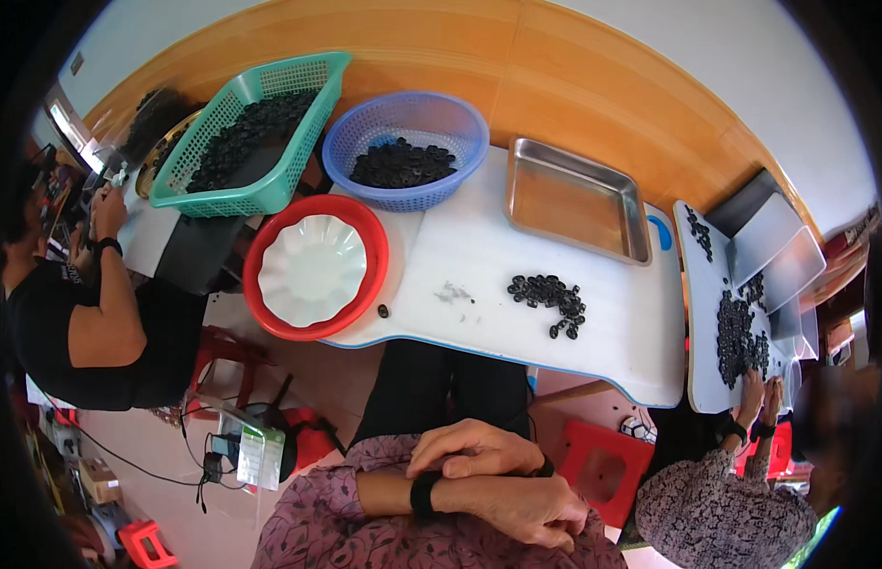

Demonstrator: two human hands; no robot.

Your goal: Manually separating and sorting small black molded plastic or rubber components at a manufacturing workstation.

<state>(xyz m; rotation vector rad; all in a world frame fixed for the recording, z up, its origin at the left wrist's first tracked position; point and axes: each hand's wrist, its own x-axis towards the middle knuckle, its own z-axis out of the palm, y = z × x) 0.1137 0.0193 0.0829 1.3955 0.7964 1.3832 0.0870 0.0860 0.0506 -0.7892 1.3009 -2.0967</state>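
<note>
My forearms lie crossed in my lap, below the table. My left hand (528,507), with a black band at its wrist, points to the right; its fingers are loosely curled and I see nothing in them. Across my left forearm rests my right hand (474,446), palm down, fingers laid over the arm and empty. Neither hand touches the table (412,303). On it, a cluster of small black oval pieces (547,296) lies right of the middle. One loose black piece (383,310) sits beside a red basin (377,248), which holds a white scalloped bowl (313,266).
Behind stand a green basket (242,201), a purple colander (408,197), both with black pieces inside, and a metal tray (578,232). At right, a person's hands (758,394) reach to black pieces on another table (701,332). Another person (100,322) sits left. Red stools (597,465) stand below.
</note>
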